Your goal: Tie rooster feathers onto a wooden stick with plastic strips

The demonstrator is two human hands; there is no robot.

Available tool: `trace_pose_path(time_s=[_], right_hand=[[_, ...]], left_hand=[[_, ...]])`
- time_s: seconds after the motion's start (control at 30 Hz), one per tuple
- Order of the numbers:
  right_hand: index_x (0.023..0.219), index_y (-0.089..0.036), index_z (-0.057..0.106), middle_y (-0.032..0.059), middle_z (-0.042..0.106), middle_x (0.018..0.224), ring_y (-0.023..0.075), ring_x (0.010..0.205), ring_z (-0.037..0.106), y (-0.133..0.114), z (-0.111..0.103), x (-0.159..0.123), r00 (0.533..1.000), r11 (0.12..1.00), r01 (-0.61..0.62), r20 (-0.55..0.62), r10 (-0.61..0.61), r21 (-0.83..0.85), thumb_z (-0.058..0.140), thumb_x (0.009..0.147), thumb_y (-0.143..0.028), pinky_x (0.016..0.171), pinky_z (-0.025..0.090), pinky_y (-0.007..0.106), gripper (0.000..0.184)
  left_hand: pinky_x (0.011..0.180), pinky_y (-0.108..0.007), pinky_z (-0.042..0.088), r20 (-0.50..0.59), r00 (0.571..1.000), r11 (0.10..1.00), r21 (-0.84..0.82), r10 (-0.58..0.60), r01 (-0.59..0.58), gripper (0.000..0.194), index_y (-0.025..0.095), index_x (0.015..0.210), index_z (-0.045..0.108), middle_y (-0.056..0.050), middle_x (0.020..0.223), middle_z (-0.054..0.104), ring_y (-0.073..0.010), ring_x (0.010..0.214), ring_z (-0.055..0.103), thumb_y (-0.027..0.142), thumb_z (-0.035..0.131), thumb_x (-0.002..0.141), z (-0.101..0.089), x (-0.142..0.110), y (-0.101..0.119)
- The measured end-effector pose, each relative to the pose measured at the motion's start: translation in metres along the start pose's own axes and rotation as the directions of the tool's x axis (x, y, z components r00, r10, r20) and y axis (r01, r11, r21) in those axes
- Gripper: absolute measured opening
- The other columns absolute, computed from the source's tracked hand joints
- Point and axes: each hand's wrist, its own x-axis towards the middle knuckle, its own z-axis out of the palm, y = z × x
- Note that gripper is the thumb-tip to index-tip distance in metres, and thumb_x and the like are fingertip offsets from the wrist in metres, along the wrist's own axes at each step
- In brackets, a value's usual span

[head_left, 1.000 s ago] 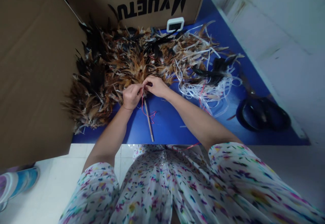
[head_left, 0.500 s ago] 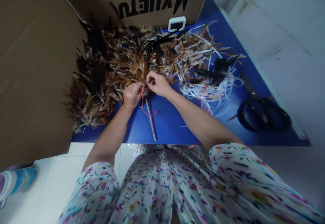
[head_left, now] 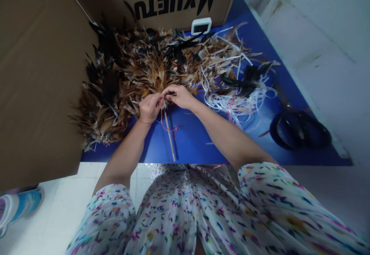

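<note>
Left hand (head_left: 149, 108) pinches thread (head_left: 162, 121) | right hand (head_left: 181, 96): grip unclear | stick (head_left: 170, 136) likely light, stiff; feathers (head_left: 156, 72) soft, crushable | grasp stick

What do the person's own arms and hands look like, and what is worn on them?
The left hand and the right hand are without gloves. A very thin band seems to circle the left wrist; the right wrist shows none. Loose white fabric sleeves, printed with small multicoloured flecks, end around the elbows, leaving both forearms bare.
</note>
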Motion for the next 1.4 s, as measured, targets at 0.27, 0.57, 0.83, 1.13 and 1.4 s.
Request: trace_pose_path(time_s=[0.27,0.57,0.83,1.13,1.4], right_hand=[[0.081,-0.016,0.064,0.0025,0.062,0.086,0.0137,0.08,0.056,-0.012,-0.001,0.0,0.998,0.992,-0.055,-0.008,0.054,-0.111,0.056,0.08,-0.013,0.079,0.045,0.029,0.008],[0.085,-0.015,0.062,-0.0009,0.062,0.075,0.0105,0.064,0.053,-0.011,-0.001,-0.002,0.992,0.992,-0.126,0.019,0.125,0.028,0.058,0.076,-0.014,0.067,0.043,0.026,0.011],[0.077,-0.015,0.063,-0.001,0.061,0.069,0.0109,0.067,0.054,-0.007,-0.002,-0.001,0.996,0.991,-0.091,-0.004,0.091,0.1,0.062,0.076,-0.018,0.066,0.043,0.025,0.004],[0.076,-0.016,0.061,-0.0016,0.06,0.07,0.0104,0.065,0.052,-0.006,0.0,0.0,0.996,0.995,-0.088,-0.023,0.089,0.043,0.057,0.077,-0.02,0.065,0.04,0.025,0.005],[0.071,-0.017,0.056,-0.0027,0.058,0.067,0.0105,0.063,0.049,-0.012,-0.001,-0.004,0.993,0.99,-0.113,-0.039,0.11,-0.081,0.056,0.074,-0.015,0.065,0.037,0.025,0.003]], left_hand=[[0.074,-0.029,0.056,0.041,0.995,0.996,-0.026,-0.089,0.09,0.022,0.02,0.094,0.069,-0.005,0.082,0.074,-0.0156,0.077,0.071,0.039,0.058,0.093,-0.002,0.001,0.002],[0.076,-0.029,0.055,0.051,0.991,0.991,-0.048,-0.123,0.126,0.021,0.021,0.093,0.069,-0.005,0.083,0.074,-0.0158,0.077,0.071,0.039,0.058,0.093,-0.003,0.001,0.003],[0.073,-0.028,0.055,0.026,0.996,0.995,-0.036,-0.088,0.089,0.018,0.021,0.095,0.068,-0.004,0.082,0.075,-0.0149,0.075,0.072,0.037,0.062,0.092,-0.003,0.001,0.003],[0.076,-0.026,0.057,0.011,1.0,1.0,-0.003,-0.026,0.026,0.018,0.019,0.102,0.064,-0.003,0.084,0.077,-0.0144,0.078,0.075,0.034,0.061,0.092,-0.001,-0.001,-0.001],[0.077,-0.024,0.055,0.021,0.963,0.958,-0.094,-0.27,0.271,0.025,0.021,0.104,0.059,0.002,0.082,0.076,-0.013,0.078,0.074,0.025,0.072,0.084,-0.006,-0.002,0.003]])
